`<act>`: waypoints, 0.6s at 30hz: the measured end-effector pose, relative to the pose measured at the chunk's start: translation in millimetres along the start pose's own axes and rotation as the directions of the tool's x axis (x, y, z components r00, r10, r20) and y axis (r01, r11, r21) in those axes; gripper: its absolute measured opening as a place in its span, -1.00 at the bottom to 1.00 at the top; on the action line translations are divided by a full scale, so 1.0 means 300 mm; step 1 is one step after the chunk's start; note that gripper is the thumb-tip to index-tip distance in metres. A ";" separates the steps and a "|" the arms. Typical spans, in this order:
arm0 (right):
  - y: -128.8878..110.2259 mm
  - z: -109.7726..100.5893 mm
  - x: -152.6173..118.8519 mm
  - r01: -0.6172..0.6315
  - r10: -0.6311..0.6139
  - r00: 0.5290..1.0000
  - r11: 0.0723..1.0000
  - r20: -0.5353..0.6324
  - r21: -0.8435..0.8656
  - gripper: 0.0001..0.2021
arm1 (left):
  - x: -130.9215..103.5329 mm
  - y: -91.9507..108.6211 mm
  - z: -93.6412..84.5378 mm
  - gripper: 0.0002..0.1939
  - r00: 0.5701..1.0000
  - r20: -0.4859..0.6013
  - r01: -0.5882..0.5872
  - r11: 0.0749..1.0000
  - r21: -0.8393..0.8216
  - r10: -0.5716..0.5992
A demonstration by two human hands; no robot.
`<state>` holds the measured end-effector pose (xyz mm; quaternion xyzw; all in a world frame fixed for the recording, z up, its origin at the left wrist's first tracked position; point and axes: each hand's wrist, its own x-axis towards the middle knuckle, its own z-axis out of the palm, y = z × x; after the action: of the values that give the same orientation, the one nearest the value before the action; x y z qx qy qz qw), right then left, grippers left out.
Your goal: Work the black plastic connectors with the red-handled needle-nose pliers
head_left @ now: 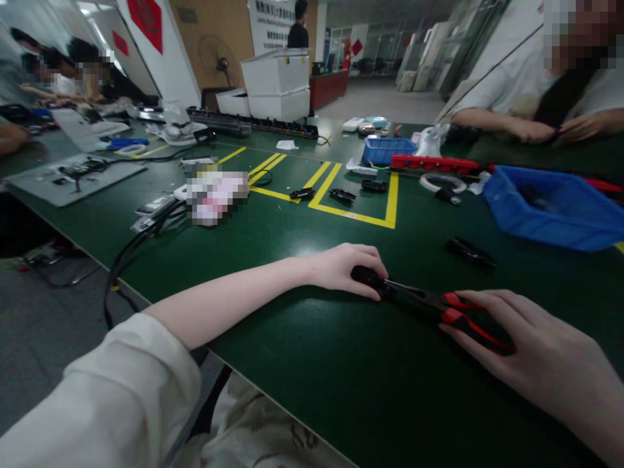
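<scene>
On the green table (273,331), my left hand (346,268) grips a small black part (368,278) between thumb and fingers. My right hand (526,344) holds long-nose pliers (453,309) by their red and black handles, at the right. The plier tips reach the right end of the black part; whether they clamp it is too small to tell. Another black part (470,252) lies behind the pliers. Several similar small black parts (342,195) rest farther back, near and inside the yellow tape outline.
Blue bins (550,208) (389,151) stand at the right and back. A red strip (433,164) and a coiled white cable (442,184) lie between them. Black cables (129,250) hang over the left edge. A person sits across the table.
</scene>
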<state>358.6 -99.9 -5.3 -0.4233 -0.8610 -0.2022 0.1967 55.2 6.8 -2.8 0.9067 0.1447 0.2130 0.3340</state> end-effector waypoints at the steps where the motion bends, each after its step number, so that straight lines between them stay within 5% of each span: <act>1: 0.002 0.001 0.002 0.002 -0.002 1.000 1.000 0.013 -0.006 -0.53 | 0.000 -0.002 -0.001 -0.70 1.000 0.000 -0.006 1.000 0.005 0.006; 18: 0.001 -0.010 0.024 -0.092 0.086 0.993 0.993 0.086 0.070 -0.57 | -0.001 0.047 -0.001 -0.76 0.998 0.062 -0.044 0.981 0.189 0.033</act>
<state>355.2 -96.7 1.0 -0.4616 -0.8556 -0.1435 0.1851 56.5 -3.7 6.7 0.9430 0.1370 0.1777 0.2458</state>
